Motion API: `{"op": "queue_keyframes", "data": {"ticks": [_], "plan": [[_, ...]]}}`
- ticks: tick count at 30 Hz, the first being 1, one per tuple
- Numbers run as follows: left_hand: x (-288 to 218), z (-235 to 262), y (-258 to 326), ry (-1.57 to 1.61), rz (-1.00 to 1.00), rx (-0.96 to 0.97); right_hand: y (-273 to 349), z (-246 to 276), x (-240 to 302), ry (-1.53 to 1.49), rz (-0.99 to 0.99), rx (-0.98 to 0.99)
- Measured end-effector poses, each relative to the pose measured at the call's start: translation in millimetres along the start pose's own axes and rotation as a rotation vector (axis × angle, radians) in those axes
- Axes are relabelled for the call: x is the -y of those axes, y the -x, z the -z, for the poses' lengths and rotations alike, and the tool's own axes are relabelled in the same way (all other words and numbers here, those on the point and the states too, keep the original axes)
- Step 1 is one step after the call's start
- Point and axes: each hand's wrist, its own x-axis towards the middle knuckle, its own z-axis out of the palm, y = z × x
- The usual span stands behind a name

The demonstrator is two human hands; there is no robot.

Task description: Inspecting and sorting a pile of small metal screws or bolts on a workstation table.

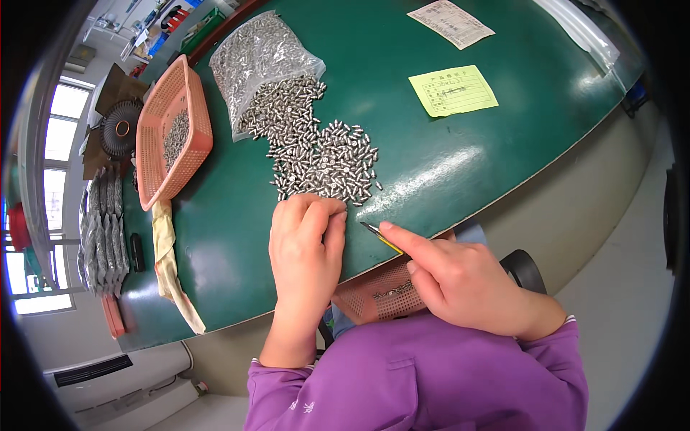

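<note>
A heap of small, pointed metal pieces (320, 154) spills from a clear plastic bag (262, 50) onto the green table (237, 237). At the heap's near edge is my left hand (309, 233), its fingers curled and closed; whatever they pinch is hidden. My right hand (463, 280) grips a slim yellow tool with a dark pointed tip (381, 237), its index finger stretched along the tool. That tip points toward my left fingertips, a short gap away. Below the table edge, between my arms, a pink perforated basket (388, 309) holds some metal pieces.
Left of the bag, a larger pink basket (198, 136) holds more metal pieces. A cream cloth strip (167, 258), silvery packets (104, 230) and a black fan (122, 129) are farther left. A yellow card (453, 104) and a pale printed slip (451, 23) lie at the far right.
</note>
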Motion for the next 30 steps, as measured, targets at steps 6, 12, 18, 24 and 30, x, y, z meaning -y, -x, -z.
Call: {"op": "queue_keyframes", "data": {"ticks": [6, 12, 18, 24, 30], "plan": [[-7.3, 13.0, 8.0, 0.173, 0.142, 0.185, -1.4, -0.2, 0.7, 0.026, 0.001, 0.029], [-3.4, 8.6, 15.5, 0.193, 0.089, 0.141, 2.6, -0.1, 7.0, 0.093, -0.011, 0.095], [-3.6, 6.2, 17.4, 0.246, 0.161, 0.146, 4.0, -1.8, 4.8, 0.106, 0.02, 0.082], [-2.8, 4.9, 17.4, 0.276, 0.154, 0.133, 2.7, -2.2, 5.6, 0.091, 0.017, 0.087], [1.2, 5.8, 16.2, 0.267, 0.108, 0.138, -4.5, 6.4, 11.2, 0.173, 0.031, 0.152]]}}
